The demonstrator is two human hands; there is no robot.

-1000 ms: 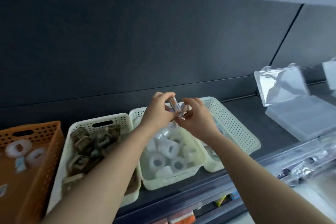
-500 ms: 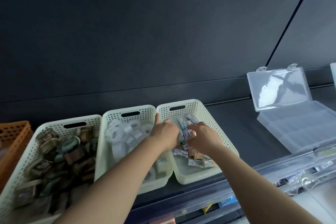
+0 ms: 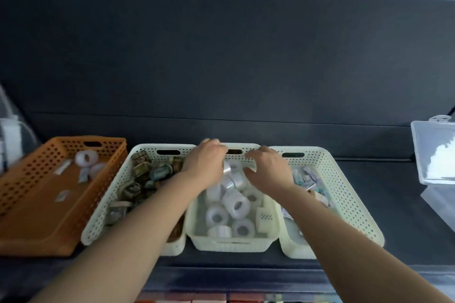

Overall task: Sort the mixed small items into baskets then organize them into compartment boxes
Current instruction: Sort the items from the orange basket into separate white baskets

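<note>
Baskets stand four in a row on the dark shelf (image 3: 398,216): orange basket (image 3: 24,179) at left, holding a few loose pieces; left cream basket (image 3: 108,204) with brown rolls (image 3: 140,179); middle cream basket (image 3: 234,241) with white rolls (image 3: 236,204); right cream basket (image 3: 349,192) with small packets (image 3: 307,177). Clear box (image 3: 433,155), lid raised, sits far right. Left hand (image 3: 206,162) and right hand (image 3: 267,170) are over the middle cream basket's far end, fingers curled down among the white rolls. Whether either grips one cannot be told through the blur.

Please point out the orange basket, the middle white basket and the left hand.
orange basket (image 3: 27,177), head view, left perforated wall.
middle white basket (image 3: 231,242), head view, near wall.
left hand (image 3: 205,162), head view, back of hand.
</note>
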